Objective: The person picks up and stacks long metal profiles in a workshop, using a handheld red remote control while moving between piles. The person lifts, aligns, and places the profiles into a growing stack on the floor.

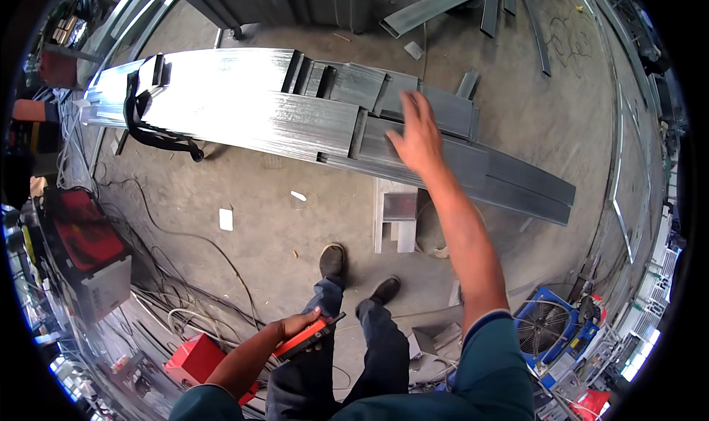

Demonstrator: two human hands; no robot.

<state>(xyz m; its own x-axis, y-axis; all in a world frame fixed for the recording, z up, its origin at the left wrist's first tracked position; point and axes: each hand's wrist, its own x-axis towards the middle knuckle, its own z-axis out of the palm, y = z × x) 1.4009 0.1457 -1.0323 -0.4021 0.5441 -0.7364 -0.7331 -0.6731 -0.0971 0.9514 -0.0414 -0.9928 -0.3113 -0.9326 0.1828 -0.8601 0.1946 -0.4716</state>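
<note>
My right hand (421, 139) reaches out over a long stack of shiny grey metal channel profiles (310, 122), its fingers apart and nothing in them. I cannot tell whether the fingertips touch the metal. Low down by my left thigh, my left hand (297, 325) is closed around an orange and black handheld tool (303, 337) with a dark narrow end. Its exact kind does not show. Toward the left end of the stack, a black strap-like piece (148, 134) lies over the profiles and hangs off the near side.
A large grey bin (281, 4) stands beyond the stack, with loose metal pieces (436, 9) to its right. Cables (185, 235) trail across the floor at left, near a red and grey machine (85, 233). At lower right stands a blue fan unit (545, 325).
</note>
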